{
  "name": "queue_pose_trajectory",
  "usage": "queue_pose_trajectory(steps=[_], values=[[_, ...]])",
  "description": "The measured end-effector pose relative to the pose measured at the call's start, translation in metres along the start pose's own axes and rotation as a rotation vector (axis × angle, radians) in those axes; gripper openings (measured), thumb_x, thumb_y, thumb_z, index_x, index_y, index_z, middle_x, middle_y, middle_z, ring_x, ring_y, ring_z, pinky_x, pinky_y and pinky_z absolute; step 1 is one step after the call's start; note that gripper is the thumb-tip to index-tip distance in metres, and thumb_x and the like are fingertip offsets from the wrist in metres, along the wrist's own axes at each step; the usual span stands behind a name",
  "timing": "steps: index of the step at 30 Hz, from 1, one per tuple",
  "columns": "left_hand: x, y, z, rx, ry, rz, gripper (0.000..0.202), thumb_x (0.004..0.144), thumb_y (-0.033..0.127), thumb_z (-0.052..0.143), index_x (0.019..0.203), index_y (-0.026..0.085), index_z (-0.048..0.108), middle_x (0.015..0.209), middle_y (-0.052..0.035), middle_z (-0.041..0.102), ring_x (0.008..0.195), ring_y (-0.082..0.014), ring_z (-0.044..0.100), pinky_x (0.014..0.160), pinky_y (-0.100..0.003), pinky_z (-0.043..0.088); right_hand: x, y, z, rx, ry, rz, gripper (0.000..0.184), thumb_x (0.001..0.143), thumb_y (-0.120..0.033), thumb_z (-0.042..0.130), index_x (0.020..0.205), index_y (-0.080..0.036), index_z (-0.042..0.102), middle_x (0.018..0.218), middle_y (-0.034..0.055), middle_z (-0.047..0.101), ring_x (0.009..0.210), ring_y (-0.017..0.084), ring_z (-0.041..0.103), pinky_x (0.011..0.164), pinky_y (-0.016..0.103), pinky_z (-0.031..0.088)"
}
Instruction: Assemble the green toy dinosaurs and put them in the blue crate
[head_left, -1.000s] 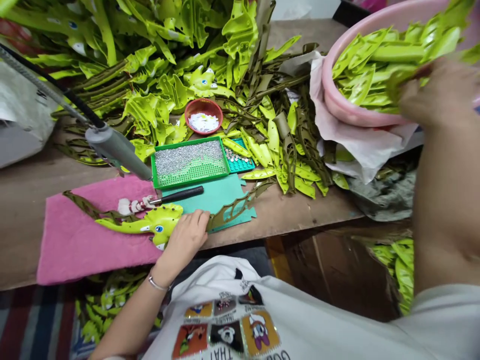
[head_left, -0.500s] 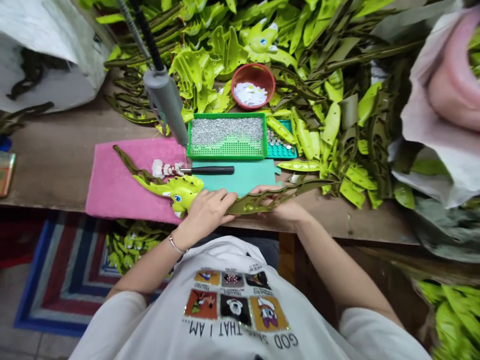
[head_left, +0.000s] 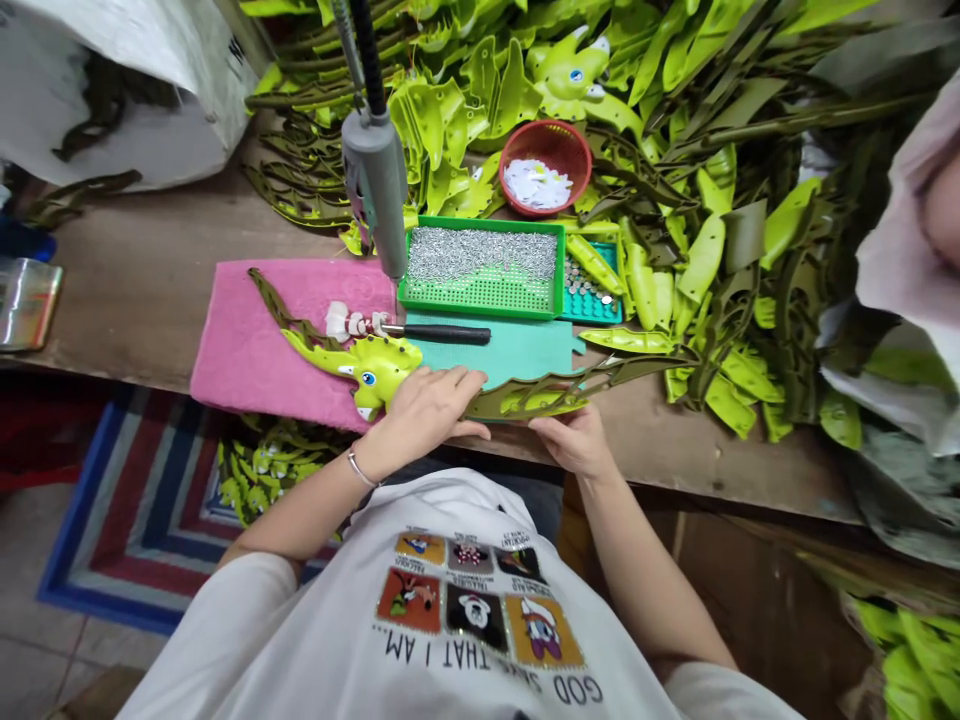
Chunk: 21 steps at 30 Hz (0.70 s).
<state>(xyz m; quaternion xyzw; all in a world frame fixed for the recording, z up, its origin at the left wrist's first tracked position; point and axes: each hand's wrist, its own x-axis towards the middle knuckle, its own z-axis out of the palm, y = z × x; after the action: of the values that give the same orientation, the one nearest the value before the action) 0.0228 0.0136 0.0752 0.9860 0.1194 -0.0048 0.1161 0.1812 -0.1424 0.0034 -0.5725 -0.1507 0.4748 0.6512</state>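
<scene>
A yellow-green plastic toy dinosaur head (head_left: 366, 376) with a blue eye and white-tipped horns lies at the mat's near edge. An olive strip (head_left: 274, 303) runs from it to the upper left. My left hand (head_left: 427, 408), with a bracelet at the wrist, is closed over the toy behind the head, thumb on the near side. Out to the right of this hand extends a long olive plastic piece (head_left: 551, 397) with yellow-green parts in it. My right hand (head_left: 577, 437) grips its near edge, thumb in view, other fingers partly hidden beneath. Whether this piece joins the head is hidden.
A black-handled tool (head_left: 448, 334) lies across the pink cloth (head_left: 225, 340) and teal mat (head_left: 525, 352). Behind are a green tray (head_left: 480, 298) of small metal pieces, a red bowl (head_left: 559, 140) and piled plastic parts (head_left: 450, 130). A grey electric screwdriver (head_left: 375, 180) hangs above.
My right hand has shifted to the near edge of the olive piece, its thumb now showing. My left hand's fingers are straighter. The camera view has shifted slightly.
</scene>
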Motion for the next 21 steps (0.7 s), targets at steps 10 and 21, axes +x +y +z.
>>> queue_pose_trajectory(steps=[10,21], values=[[0.006,0.008,-0.001,0.077,-0.116,-0.028,0.052,0.084,0.058,0.068,0.109,0.016,0.051,0.095,-0.0063,0.066,0.083,-0.0241,0.068,0.069,-0.032,0.038,-0.001,0.001,0.006,0.019,-0.017,0.003,0.050,0.054,-0.043,0.091,0.094,-0.027,0.066,0.097,0.0028,0.076,0.090,0.025,0.074,0.089,0.049,0.061],[0.014,0.010,0.006,0.148,-0.154,-0.045,0.036,0.085,0.034,0.076,0.106,0.018,0.051,0.093,-0.0056,0.066,0.080,-0.0257,0.069,0.065,-0.032,0.041,-0.014,-0.017,0.032,-0.045,0.160,-0.071,0.055,0.081,-0.051,0.068,0.125,-0.028,0.043,0.118,0.0059,0.071,0.094,0.019,0.072,0.075,0.033,0.064]])
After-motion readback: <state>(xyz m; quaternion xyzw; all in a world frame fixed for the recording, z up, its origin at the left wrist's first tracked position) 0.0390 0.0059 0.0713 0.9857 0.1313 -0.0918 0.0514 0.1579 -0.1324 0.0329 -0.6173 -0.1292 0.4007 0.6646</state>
